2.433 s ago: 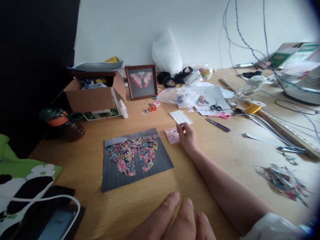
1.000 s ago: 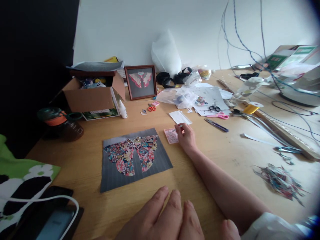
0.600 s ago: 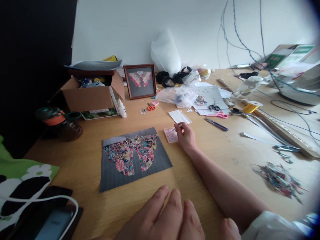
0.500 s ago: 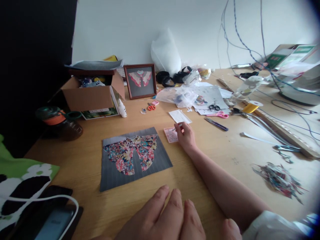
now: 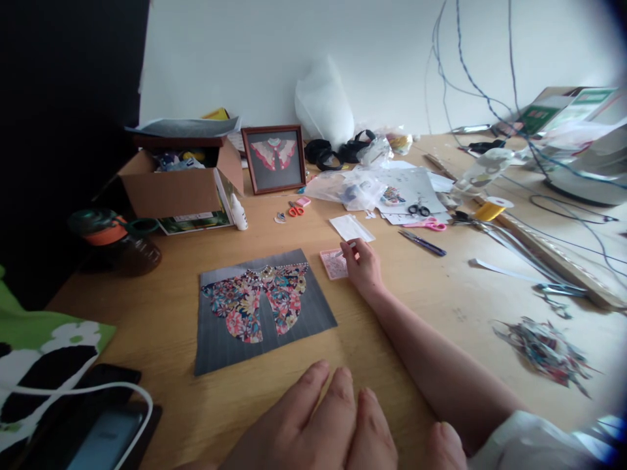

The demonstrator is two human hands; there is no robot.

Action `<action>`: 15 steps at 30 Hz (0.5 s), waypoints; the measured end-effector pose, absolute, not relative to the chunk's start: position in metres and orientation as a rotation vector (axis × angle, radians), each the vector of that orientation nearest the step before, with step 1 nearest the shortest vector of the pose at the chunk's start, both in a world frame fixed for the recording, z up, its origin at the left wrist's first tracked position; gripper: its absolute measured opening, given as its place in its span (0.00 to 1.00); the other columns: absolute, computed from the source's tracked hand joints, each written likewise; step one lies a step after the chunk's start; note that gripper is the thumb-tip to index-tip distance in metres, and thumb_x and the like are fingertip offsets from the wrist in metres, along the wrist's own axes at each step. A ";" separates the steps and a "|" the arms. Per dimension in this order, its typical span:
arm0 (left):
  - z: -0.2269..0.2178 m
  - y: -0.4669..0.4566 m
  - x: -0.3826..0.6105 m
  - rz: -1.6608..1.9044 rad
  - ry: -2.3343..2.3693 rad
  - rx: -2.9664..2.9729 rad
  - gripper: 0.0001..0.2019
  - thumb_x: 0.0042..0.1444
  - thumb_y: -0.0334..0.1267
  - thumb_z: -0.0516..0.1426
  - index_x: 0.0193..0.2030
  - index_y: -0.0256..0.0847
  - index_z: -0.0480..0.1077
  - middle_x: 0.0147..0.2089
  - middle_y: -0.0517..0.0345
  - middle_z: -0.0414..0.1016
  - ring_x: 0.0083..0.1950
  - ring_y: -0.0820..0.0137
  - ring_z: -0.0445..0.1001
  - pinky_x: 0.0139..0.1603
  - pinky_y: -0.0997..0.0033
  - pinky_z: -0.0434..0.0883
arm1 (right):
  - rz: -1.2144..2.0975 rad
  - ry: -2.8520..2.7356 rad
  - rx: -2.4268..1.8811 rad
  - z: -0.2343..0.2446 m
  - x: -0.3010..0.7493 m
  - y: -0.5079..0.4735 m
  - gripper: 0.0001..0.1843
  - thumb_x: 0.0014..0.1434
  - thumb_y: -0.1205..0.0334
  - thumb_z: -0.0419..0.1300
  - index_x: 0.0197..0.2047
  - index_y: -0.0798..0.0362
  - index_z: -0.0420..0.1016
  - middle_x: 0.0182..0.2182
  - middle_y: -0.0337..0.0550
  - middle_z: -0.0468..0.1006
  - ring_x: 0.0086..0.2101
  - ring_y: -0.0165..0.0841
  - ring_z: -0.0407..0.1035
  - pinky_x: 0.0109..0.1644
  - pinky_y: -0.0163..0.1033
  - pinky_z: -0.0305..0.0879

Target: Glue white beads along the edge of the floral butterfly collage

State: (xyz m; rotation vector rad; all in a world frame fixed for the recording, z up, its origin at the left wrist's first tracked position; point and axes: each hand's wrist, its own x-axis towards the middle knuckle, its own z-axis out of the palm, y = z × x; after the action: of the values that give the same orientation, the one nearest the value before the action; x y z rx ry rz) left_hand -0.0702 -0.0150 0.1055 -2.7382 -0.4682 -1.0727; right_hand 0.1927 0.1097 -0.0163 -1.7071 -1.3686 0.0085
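My right hand (image 5: 364, 266) is closed in a pinch on a slim pale tool (image 5: 351, 246), whose kind I cannot make out. The tool's tip is over a small pink tray (image 5: 332, 264) of tiny pieces. Left of the tray lies a grey fabric sheet (image 5: 215, 339) bearing a flowered, collar-shaped cutout (image 5: 245, 313). Beads and pearls line the cutout's top edge. In the near foreground, my left hand (image 5: 313, 424) has its fingers stretched out, holding nothing; the frame's lower edge cuts it off.
Beyond the tray lies a white packet (image 5: 353, 228). Orange scissors (image 5: 296, 209), a glue bottle (image 5: 239, 214) and a framed collar picture (image 5: 275, 160) stand or lie further back. Pink scissors (image 5: 431, 224), a craft knife (image 5: 422, 242) and fabric scraps (image 5: 548, 352) are right; a drink bottle (image 5: 117, 241) is left.
Almost nothing differs. The whole view has shifted very slightly, and my right hand keeps its pinch at the pink tray.
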 end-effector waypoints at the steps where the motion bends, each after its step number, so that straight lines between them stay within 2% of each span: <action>1: 0.104 -0.015 -0.070 -1.069 -0.476 -2.734 0.12 0.64 0.33 0.52 0.52 0.42 0.69 0.39 0.61 0.80 0.42 0.69 0.81 0.51 0.73 0.76 | 0.006 -1.370 -1.705 -0.016 0.193 0.110 0.16 0.63 0.49 0.51 0.30 0.50 0.67 0.24 0.40 0.69 0.28 0.35 0.63 0.35 0.38 0.57; 7: 0.096 -0.018 -0.063 -1.123 -0.449 -2.672 0.12 0.66 0.35 0.50 0.53 0.41 0.69 0.36 0.61 0.79 0.41 0.70 0.81 0.50 0.73 0.76 | -0.002 -1.374 -1.696 -0.016 0.192 0.110 0.16 0.63 0.49 0.51 0.30 0.50 0.67 0.24 0.40 0.68 0.28 0.35 0.63 0.35 0.38 0.57; 10: 0.092 -0.019 -0.059 -1.154 -0.475 -2.636 0.12 0.65 0.35 0.51 0.52 0.38 0.70 0.35 0.58 0.79 0.39 0.69 0.81 0.48 0.73 0.77 | -0.007 -1.381 -1.698 -0.016 0.192 0.110 0.16 0.63 0.49 0.52 0.29 0.50 0.66 0.23 0.40 0.68 0.28 0.35 0.63 0.35 0.38 0.56; 15: 0.091 -0.019 -0.055 -1.357 -0.581 -2.529 0.12 0.66 0.36 0.49 0.49 0.35 0.71 0.32 0.56 0.79 0.35 0.70 0.81 0.46 0.76 0.77 | -0.029 -1.414 -1.682 -0.016 0.192 0.111 0.16 0.63 0.50 0.52 0.28 0.50 0.65 0.24 0.40 0.68 0.28 0.35 0.62 0.34 0.38 0.56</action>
State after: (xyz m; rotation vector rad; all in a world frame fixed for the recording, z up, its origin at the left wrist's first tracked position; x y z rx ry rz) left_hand -0.0553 -0.0188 0.0910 -2.5293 -0.5815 -1.3571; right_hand 0.1921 0.1108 -0.0156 -1.6815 -1.4137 -0.0289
